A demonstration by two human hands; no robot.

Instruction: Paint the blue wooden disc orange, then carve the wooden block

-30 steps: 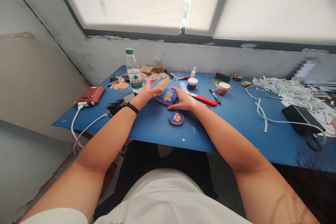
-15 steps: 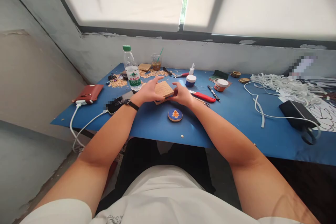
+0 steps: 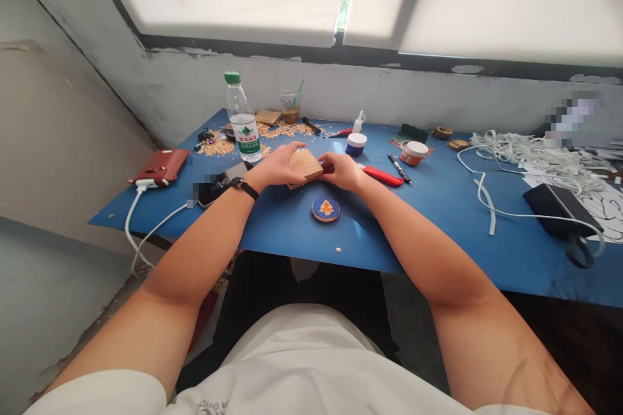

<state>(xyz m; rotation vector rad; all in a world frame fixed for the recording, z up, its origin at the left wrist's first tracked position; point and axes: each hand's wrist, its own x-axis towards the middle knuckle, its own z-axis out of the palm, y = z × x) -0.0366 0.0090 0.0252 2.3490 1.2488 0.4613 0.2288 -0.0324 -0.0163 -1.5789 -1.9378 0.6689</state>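
A square wooden block (image 3: 305,165) is between my two hands over the blue table. My left hand (image 3: 278,166) grips its left side, thumb along the near edge and fingers over the far edge. At the block's right side, my right hand (image 3: 341,172) has its fingers curled in, holding that edge; part of the fingertips is hidden. Closer to me lies a round wooden disc (image 3: 326,209), painted blue with an orange tree on it. A red-handled tool (image 3: 382,176) rests just beyond my right wrist.
A water bottle (image 3: 243,123) stands left of the hands, near wood shavings (image 3: 217,145) and a phone (image 3: 219,187). Paint jars, blue-labelled (image 3: 357,144) and orange (image 3: 414,153), and a pen (image 3: 400,170) sit right. Farther right are a black power bank (image 3: 559,211) and white strips (image 3: 516,159).
My right hand's fingers have closed in more on the block's right edge. My left hand stays on the block. The view has shifted slightly.
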